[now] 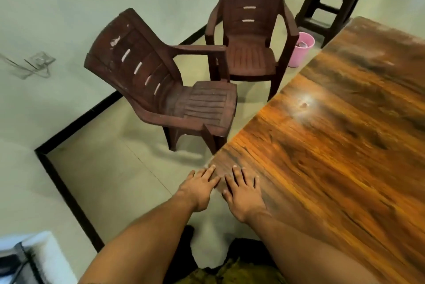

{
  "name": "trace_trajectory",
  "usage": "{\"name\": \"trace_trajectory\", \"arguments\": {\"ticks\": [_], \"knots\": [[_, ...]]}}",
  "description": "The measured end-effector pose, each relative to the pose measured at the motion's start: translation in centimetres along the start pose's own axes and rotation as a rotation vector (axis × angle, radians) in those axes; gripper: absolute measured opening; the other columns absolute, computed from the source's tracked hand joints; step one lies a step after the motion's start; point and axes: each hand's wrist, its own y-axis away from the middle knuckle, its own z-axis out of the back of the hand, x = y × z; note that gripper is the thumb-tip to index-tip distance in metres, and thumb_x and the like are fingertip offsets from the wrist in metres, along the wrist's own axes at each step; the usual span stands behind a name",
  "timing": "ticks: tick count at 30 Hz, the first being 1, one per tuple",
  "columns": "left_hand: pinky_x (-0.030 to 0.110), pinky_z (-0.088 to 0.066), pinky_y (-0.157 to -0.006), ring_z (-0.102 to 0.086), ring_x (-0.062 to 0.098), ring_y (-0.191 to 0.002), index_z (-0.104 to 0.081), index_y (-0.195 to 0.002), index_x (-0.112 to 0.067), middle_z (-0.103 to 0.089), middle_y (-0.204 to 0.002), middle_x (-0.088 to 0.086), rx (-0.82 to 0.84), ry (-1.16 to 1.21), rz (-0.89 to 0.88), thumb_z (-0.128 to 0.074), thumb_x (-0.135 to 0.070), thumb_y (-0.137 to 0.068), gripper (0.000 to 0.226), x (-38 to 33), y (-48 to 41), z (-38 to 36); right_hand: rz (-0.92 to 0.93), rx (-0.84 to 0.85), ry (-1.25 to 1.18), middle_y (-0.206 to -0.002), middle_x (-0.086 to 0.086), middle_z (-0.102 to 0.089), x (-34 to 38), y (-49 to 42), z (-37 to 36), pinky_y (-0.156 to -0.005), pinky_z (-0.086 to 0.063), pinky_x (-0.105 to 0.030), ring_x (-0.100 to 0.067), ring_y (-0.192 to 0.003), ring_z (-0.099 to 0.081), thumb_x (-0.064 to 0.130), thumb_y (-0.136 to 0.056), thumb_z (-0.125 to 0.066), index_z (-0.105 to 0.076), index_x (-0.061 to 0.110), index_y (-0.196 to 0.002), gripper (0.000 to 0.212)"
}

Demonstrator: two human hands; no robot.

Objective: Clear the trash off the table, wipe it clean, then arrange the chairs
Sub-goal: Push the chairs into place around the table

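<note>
Right hand flat on the near corner of the table, fingers straight and a little spread, gripping nothing. Left hand just beside it, likewise straight-fingered and empty, palm out past the table edge over the floor. Fingertips seemingly touching the corner, though hard to confirm through the blur.

No trash on the visible part of the tabletop, only wood grain and a glare spot. Judged from that: clearing and wiping done, chair arranging the step in hand.

Nearer chair ahead of both hands and somewhat to the left, beyond the table corner, standing just off the table's long edge. Seat front turned toward that edge, backrest leaning away toward the wall; roughly facing the table, yet skewed rather than square. One front leg close to the corner. Closer to the left hand than to the right, so a reach forward and left, with the near armrest the likeliest first hold.

Farther chair further along the same edge, upright, facing back this way rather than toward the table, one leg near the edge. Beyond it a pink bin on the floor and a stool, both well apart from the hands.
</note>
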Motion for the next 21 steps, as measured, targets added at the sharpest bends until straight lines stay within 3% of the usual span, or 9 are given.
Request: {"name": "trace_trajectory", "arguments": {"ticks": [4,9,10,13,16,21], "knots": [[0.041,-0.006,-0.125,-0.003,0.021,-0.155,-0.002,-0.160,-0.026,0.009,-0.168,0.002,-0.017,-0.112,-0.172,-0.048,-0.015,-0.096,0.080,8.4,-1.1,0.4,0.016,-0.002,0.089,-0.164,-0.006,0.015,5.9,-5.1,-0.8,-0.121,0.008,-0.052,-0.024,-0.151,0.020,0.058,-0.101,-0.015,-0.002,0.012,-0.158,0.075],[0.042,-0.003,-0.125,0.000,0.022,-0.155,-0.008,-0.159,-0.013,0.008,-0.168,0.007,0.003,-0.207,-0.227,-0.041,-0.011,-0.094,0.074,21.5,-2.6,2.3,-0.204,0.013,0.099,-0.160,-0.019,-0.024,12.9,-10.2,-3.1,-0.120,-0.004,-0.052,-0.035,-0.150,-0.018,0.064,-0.094,-0.031,-0.035,-0.002,-0.148,0.085],[0.042,-0.004,-0.125,-0.001,0.023,-0.155,-0.009,-0.159,-0.012,0.007,-0.168,0.008,0.017,-0.216,-0.245,-0.042,-0.010,-0.093,0.074,23.8,-2.9,3.2,-0.201,0.015,0.100,-0.160,-0.018,-0.022,13.7,-11.1,-3.2,-0.119,-0.003,-0.050,-0.033,-0.150,-0.017,0.065,-0.095,-0.028,-0.034,-0.001,-0.149,0.085],[0.044,-0.004,-0.126,-0.002,0.025,-0.155,-0.012,-0.159,-0.012,0.006,-0.168,0.011,-0.038,-0.221,-0.277,-0.043,-0.011,-0.093,0.073,30.2,-4.9,7.1,-0.169,0.028,0.064,-0.164,-0.011,0.005,16.9,-15.7,-1.1,-0.117,0.013,-0.039,-0.027,-0.150,0.012,0.070,-0.094,-0.002,-0.005,0.006,-0.154,0.088],[0.044,-0.007,-0.125,-0.006,0.026,-0.155,-0.015,-0.158,-0.011,0.001,-0.168,0.012,-0.143,-0.216,-0.292,-0.045,-0.018,-0.095,0.071,35.2,-6.6,11.0,-0.191,-0.074,0.025,-0.160,-0.008,0.023,21.5,-22.0,1.9,-0.119,0.016,-0.036,-0.022,-0.148,0.025,0.067,-0.094,0.001,0.010,0.008,-0.153,0.084],[0.045,-0.009,-0.125,-0.007,0.027,-0.154,-0.016,-0.158,-0.010,-0.004,-0.168,0.014,-0.245,-0.270,-0.257,-0.045,-0.027,-0.098,0.069,43.4,-9.3,17.1,-0.163,-0.217,-0.057,-0.165,-0.007,0.015,28.9,-33.2,7.7,-0.123,0.009,-0.039,-0.021,-0.151,0.019,0.065,-0.088,0.003,0.000,0.012,-0.158,0.088]]}}
